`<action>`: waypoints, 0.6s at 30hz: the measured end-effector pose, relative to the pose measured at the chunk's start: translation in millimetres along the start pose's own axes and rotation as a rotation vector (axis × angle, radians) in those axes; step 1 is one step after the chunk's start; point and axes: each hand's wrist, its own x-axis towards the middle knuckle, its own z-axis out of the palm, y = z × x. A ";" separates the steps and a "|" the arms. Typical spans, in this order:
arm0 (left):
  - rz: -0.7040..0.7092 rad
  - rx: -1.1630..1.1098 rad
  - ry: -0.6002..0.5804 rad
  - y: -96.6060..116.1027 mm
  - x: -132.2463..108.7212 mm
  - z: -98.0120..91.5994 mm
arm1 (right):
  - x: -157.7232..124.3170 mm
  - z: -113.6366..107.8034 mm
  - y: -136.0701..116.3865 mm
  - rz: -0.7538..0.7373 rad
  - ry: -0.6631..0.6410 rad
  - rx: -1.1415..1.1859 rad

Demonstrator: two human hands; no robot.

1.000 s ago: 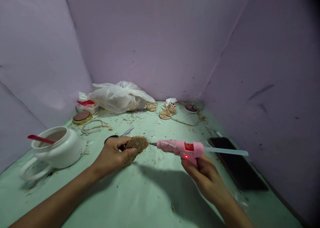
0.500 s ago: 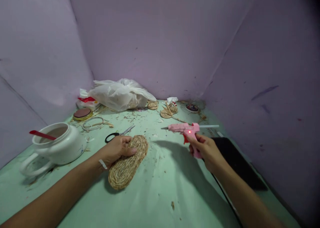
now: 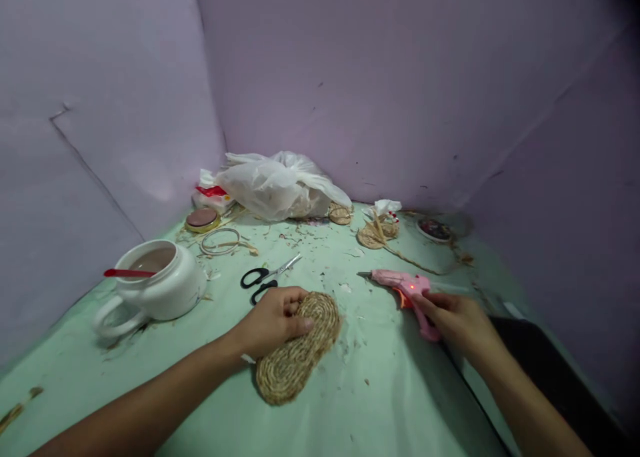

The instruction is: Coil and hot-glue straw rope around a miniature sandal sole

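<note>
My left hand (image 3: 280,323) is closed on a shoe-sole-shaped piece of coiled, braided straw (image 3: 295,367), thumb on its upper face and the other fingers around its far left edge. In my right hand (image 3: 455,317) is a pink hot glue gun (image 3: 400,280), gripped by its handle, its red light lit and nozzle pointing left. A clear glue stick trails from its rear. The nozzle stays apart from the straw sole. Just beyond my left hand lie black-handled scissors (image 3: 270,277), blades pointing away to the right.
On the left stands a white mug-like pot (image 3: 170,287) with a red stick across it. A plastic bag (image 3: 280,187), a round tin (image 3: 203,219) and a wire ring (image 3: 220,241) lie behind. Straw discs (image 3: 371,235) sit farther back; a black flat object (image 3: 545,370) is at right.
The view has turned left, so everything sits farther right. My right hand has lowered the glue gun toward the table. The left hand keeps its hold on the straw sole.
</note>
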 end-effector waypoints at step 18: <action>0.211 -0.788 0.009 0.9 -18.3 -42.2 | 46.6 177.4 -232.8 -0.611 -0.494 -0.035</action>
